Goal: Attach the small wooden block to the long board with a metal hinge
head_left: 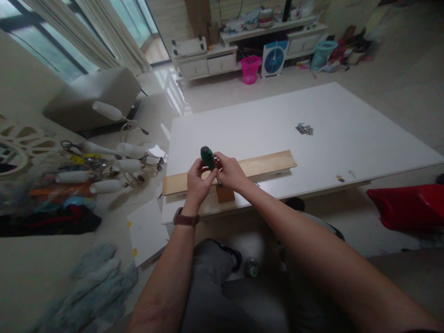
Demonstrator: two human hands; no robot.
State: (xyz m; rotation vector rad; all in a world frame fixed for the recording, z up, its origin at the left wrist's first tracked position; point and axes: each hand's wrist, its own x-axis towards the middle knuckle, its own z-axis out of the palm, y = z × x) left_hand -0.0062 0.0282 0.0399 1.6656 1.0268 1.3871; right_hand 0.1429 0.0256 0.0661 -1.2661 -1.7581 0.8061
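A screwdriver with a green handle (208, 158) stands nearly upright between my two hands. My left hand (199, 184), below a brown-strapped watch, has its fingers closed about the handle. On the other side, my right hand (230, 172) is closed at the handle's lower part, its thumb near the shaft. Beneath the hands sits a small orange-brown wooden block (226, 194) with something dark on its top; the screwdriver's tip is too small to make out there. A long pale wooden plank (267, 165) lies behind the hands, partly covered by them.
A large white board (239, 127) serves as the work surface. Several metal pieces (304, 129) lie on it, with small bits near its front edge. A red stool-like object (405, 206) stands right. A lamp with white shades (126, 165) lies left. My legs are below the edge.
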